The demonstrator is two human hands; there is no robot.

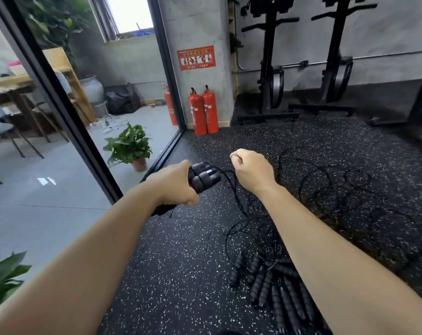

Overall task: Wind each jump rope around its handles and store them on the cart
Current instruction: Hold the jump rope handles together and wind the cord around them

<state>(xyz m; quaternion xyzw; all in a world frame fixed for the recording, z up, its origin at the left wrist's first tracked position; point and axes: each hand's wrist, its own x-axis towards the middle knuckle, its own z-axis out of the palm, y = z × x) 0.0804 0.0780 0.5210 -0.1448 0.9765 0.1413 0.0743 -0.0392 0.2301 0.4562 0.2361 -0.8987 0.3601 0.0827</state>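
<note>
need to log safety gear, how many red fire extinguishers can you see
3: two fire extinguishers stand side by side at the foot of the concrete pillar; a third shows behind the glass, partly cut off by the frame.

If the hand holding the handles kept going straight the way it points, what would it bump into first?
Probably the right hand. The left hand points the handles rightward, and the right hand, pinching the rope, is just past their ends. Depth is hard to judge, so it might slip past.
</note>
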